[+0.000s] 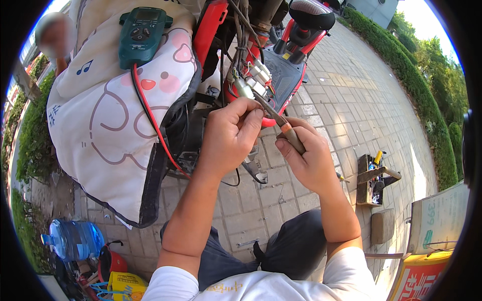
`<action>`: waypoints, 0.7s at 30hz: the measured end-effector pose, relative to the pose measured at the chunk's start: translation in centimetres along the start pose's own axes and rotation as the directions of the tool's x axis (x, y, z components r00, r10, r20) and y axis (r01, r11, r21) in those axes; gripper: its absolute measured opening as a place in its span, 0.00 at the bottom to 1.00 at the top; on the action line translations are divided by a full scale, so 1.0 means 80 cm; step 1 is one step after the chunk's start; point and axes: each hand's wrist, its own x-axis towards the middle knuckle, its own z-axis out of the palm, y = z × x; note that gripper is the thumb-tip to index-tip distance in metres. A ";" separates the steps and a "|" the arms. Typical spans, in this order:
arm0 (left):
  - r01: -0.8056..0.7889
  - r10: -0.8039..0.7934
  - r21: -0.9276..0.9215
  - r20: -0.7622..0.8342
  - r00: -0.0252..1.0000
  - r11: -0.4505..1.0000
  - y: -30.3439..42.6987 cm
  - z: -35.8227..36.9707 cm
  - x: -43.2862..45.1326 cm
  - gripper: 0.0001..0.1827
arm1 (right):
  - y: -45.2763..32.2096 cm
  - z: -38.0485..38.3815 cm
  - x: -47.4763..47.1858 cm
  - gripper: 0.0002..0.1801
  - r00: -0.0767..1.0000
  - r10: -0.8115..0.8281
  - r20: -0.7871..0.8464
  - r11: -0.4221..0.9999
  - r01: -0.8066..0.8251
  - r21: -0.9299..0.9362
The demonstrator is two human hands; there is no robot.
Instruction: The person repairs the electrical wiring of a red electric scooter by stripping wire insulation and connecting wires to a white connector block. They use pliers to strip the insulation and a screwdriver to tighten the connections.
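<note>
My left hand [236, 131] is raised with thumb and forefinger pinched just below the white wire connectors [258, 78]; what lies between the fingertips is too small to tell. In my right hand [307, 150] is a hand tool [289, 132] with a worn handle and a narrow metal end, which points up and left to the connectors. A wiring harness [241, 41] hangs from the front of a red electric scooter. On the padded cartoon-print cover [113, 113] at the left rests a green handheld meter [143, 35], with a red and a black lead running down from it.
A wooden toolbox [364, 180] and a block [383, 226] stand on the paving at right. A wrench [247, 243] lies between my knees. A blue water jug [75, 240] and a yellow bag [126, 286] are at lower left. Another person [56, 37] is at upper left.
</note>
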 end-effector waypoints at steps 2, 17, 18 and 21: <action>-0.020 0.021 0.081 -0.014 1.000 0.997 0.000 -0.006 0.000 0.08 | -0.016 -0.002 0.007 0.13 0.977 0.175 0.121 0.975 -0.189 0.118; -0.026 0.023 0.222 0.019 1.000 0.975 0.014 -0.012 0.004 0.07 | -0.018 0.025 0.012 0.10 0.998 0.047 -0.029 0.999 -0.047 0.002; -0.017 0.013 0.213 0.018 1.000 0.977 0.015 -0.011 0.004 0.07 | -0.017 0.026 0.012 0.10 0.998 0.034 -0.045 0.999 -0.035 -0.020; 0.017 -0.021 0.189 0.022 1.000 0.982 0.016 -0.011 0.005 0.08 | -0.015 0.027 0.012 0.10 0.994 -0.052 -0.093 0.992 0.041 -0.118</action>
